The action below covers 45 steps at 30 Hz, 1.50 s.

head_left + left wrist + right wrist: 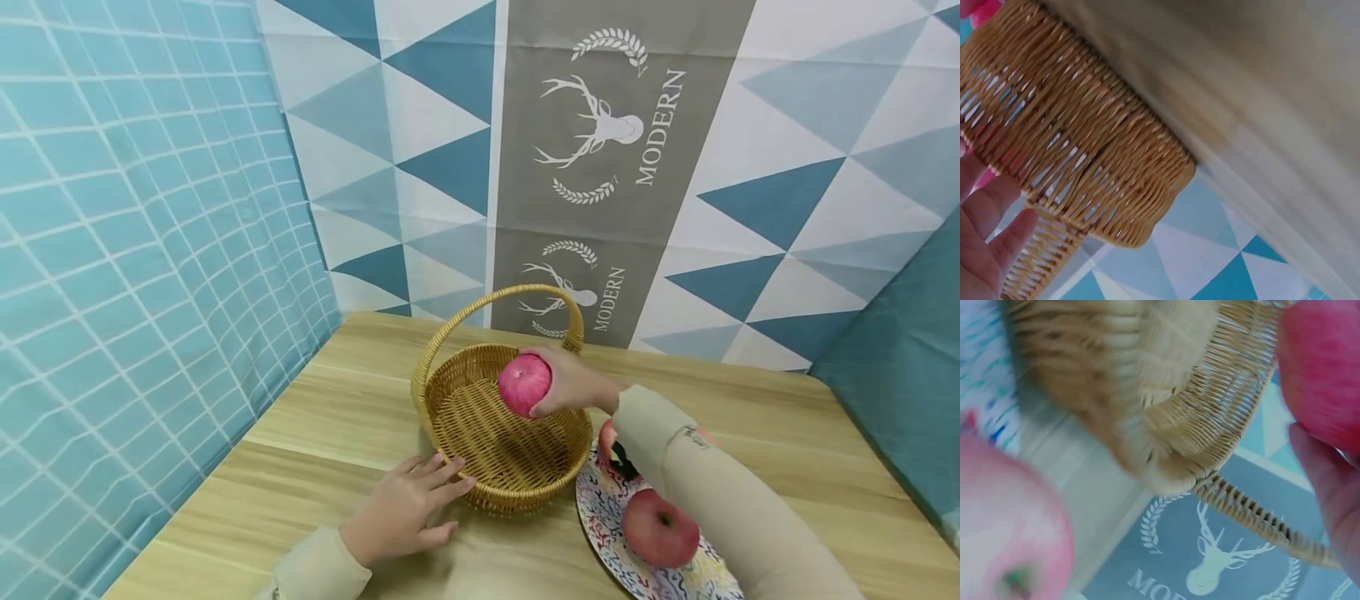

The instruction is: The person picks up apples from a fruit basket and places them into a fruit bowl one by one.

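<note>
A round wicker basket (pixel 517 492) with a tall arched handle stands on the wooden table. Over its inside my right hand (pixel 566 383) holds a pink-red apple (pixel 524 385), fingers and thumb curled around the fruit. The same apple (pixel 1325 369) fills the upper right of the right wrist view. My left hand (pixel 405 510) lies at the basket's near left rim, fingers stretched out and fingertips touching the wicker. In the left wrist view those fingers (pixel 997 200) reach to the rim of the basket (pixel 1079 137). The basket's woven floor shows bare.
Right of the basket sits a patterned plate (pixel 600 533) with a red apple (pixel 660 528) on it. Another red fruit (pixel 607 442) lies partly behind my right sleeve. Patterned cloth (pixel 442 167) hangs behind the table, and blue checked cloth (pixel 150 250) lines the left.
</note>
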### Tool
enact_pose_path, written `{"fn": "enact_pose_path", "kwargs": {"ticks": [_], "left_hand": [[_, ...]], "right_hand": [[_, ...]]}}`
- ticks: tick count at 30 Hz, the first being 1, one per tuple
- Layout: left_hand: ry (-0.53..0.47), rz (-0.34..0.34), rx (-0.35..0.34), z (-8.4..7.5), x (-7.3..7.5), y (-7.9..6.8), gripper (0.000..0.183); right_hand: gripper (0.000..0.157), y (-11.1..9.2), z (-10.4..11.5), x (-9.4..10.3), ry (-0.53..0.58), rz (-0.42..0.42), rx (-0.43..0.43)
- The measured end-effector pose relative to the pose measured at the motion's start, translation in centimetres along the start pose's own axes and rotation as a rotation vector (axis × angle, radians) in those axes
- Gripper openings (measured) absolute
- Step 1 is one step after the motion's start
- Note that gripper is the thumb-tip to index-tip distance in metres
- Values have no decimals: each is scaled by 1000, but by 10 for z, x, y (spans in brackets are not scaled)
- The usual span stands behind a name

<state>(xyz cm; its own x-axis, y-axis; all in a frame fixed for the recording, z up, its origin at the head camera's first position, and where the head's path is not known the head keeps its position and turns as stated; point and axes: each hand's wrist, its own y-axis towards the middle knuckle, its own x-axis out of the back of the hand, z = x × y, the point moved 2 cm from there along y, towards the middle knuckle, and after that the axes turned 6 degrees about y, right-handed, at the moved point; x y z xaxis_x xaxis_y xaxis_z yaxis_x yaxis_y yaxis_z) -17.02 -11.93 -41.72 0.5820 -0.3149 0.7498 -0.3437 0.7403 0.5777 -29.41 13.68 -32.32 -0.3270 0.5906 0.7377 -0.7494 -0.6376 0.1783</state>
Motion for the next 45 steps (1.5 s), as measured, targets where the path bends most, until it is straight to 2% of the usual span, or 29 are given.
{"fn": "enact_pose_path", "kwargs": {"ticks": [3,6,10,14,19,25,31,34,38,41,45], "left_hand": [[-13,-30,-22,-7,-8,2,50],[-7,-44,-26,-10,-11,5,51],[35,-23,-15,-8,-10,9,52],[63,-20,-33,-6,-8,14,50],[74,-23,-53,-9,-6,14,51],[66,2,-29,-2,-1,10,51],[24,-13,-47,5,0,5,53],[11,-21,-50,7,-1,0,51],[-6,-19,-40,8,-2,-3,56],[-22,-19,-30,8,-2,-2,57],[-35,-19,-29,8,-4,1,56]], "right_hand": [[87,-21,0,6,-34,-102,35],[85,-37,1,11,-70,-160,75],[84,-52,4,17,-86,-190,96],[83,-76,3,24,-85,-198,65],[82,-126,-2,32,-59,-229,20],[81,-186,-10,38,-71,-315,-103],[88,-244,-23,43,-170,-440,-104],[91,-269,-35,36,-221,-502,-99],[90,-293,-48,16,-228,-533,-109],[89,-302,-52,3,-203,-528,-120],[87,-309,-52,-8,-171,-507,-197]]}}
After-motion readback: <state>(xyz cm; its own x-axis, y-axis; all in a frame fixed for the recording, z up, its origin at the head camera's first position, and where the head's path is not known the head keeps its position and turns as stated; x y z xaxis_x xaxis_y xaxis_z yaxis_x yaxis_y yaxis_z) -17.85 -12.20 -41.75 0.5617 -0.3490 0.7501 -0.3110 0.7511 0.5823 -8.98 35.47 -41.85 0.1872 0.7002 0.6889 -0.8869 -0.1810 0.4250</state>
